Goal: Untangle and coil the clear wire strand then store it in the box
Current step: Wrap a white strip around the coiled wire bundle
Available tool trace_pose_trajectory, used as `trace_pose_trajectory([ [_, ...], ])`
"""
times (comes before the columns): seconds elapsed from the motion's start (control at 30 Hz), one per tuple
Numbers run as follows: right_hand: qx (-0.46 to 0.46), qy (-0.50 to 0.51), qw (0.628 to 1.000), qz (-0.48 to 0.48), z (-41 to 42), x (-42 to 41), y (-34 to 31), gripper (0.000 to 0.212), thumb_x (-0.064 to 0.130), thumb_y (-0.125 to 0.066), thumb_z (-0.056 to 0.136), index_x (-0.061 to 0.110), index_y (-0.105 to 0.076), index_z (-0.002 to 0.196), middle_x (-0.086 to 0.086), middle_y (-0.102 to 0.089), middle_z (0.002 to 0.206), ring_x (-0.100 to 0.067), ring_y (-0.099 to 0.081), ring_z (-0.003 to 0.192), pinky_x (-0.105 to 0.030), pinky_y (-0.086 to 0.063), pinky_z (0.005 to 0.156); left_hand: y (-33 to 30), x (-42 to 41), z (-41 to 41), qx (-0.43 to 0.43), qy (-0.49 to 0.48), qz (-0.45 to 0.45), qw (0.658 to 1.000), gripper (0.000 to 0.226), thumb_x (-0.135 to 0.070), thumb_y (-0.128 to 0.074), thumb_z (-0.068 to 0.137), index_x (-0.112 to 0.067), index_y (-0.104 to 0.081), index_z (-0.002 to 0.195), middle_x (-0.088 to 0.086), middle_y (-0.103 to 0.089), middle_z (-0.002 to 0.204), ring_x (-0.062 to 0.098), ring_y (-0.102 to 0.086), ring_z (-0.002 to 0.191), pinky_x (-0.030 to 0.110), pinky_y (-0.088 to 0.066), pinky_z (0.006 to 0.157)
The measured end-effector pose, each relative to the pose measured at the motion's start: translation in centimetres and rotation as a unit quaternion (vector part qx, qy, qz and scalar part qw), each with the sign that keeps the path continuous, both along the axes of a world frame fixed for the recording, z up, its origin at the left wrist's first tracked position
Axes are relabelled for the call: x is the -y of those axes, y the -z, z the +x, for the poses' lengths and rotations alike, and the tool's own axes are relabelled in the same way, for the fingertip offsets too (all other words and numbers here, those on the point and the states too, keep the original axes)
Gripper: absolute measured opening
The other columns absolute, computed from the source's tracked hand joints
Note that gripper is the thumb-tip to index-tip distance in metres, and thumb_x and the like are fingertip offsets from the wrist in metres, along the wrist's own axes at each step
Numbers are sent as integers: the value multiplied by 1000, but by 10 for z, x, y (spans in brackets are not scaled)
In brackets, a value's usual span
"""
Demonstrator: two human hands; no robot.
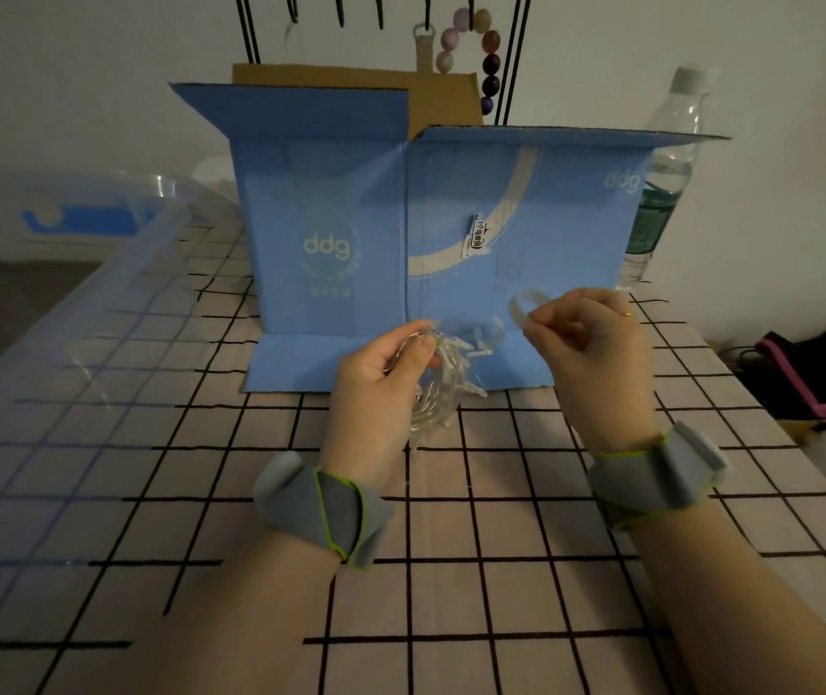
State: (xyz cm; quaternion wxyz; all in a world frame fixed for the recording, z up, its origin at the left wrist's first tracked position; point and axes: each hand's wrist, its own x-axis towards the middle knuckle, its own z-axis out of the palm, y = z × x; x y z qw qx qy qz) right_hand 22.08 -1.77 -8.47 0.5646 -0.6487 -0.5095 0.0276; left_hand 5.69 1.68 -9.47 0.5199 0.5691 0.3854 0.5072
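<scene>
Mostly coiled, not yet boxed
Left hand (pixel 380 373) grips the clear wire bundle (pixel 443 381) at its 9 o'clock; right hand (pixel 596 343) pinches a loose loop at 2 o'clock; blue box (pixel 330 208) stands open at 12 o'clock, awaiting storage

The scene is being dimly, evenly lit; edges are being bowed by wide-angle distortion, and details are being softened.

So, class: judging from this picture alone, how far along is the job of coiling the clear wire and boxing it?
Mostly coiled: the left hand grips a bundle of clear wire. In hand: the right hand pinches a looped end piece, apparently to finish the coil. Left: nothing is stored yet; the blue box stands open behind.
</scene>
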Motion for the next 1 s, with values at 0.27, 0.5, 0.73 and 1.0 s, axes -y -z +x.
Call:
trace_pose_trajectory([
  [0.27, -68, -165, 984, -30, -22, 13, -10, 16, 9, -55, 89, 21, -50, 80, 9, -69, 78, -2, -67, 80, -22, -50, 71, -1, 5, 0, -42, 8, 48, 998, 20, -13, -57, 89, -31, -63, 96, -16, -65, 79, -12, -58, 66, 4, -43, 66],
  [0.5, -223, -318, 922, 7, -41, 23, -10, 14, 14, -37, 90, 11, -44, 101, 2, -71, 105, -6, -59, 111, -16, -45, 90, 2, 5, 2, -60, 34, 61, 996, 16, -24, -56, 88, -20, -62, 102, -3, -70, 92, 5, -64, 84, 17, -49, 75],
  [0.73, -88, -308, 945, -67, -38, 19, -4, 17, 31, -56, 79, 23, -61, 93, 10, -48, 132, -3, -43, 126, -35, -38, 105, -5, 6, 0, -26, 44, 16, 999, 5, -22, -55, 90, -21, -51, 88, -8, -61, 69, -1, -50, 50, 18, -41, 46],
  [1.0, 12, -240, 968, -72, -34, 15, 2, 20, 30, -59, 79, 16, -64, 92, 0, -57, 119, -1, -52, 110, -13, -40, 93, -6, 5, -4, -17, 61, 30, 998, 13, -16, -48, 94, -17, -51, 82, -2, -50, 59, 10, -45, 51, 23, -40, 51],
])
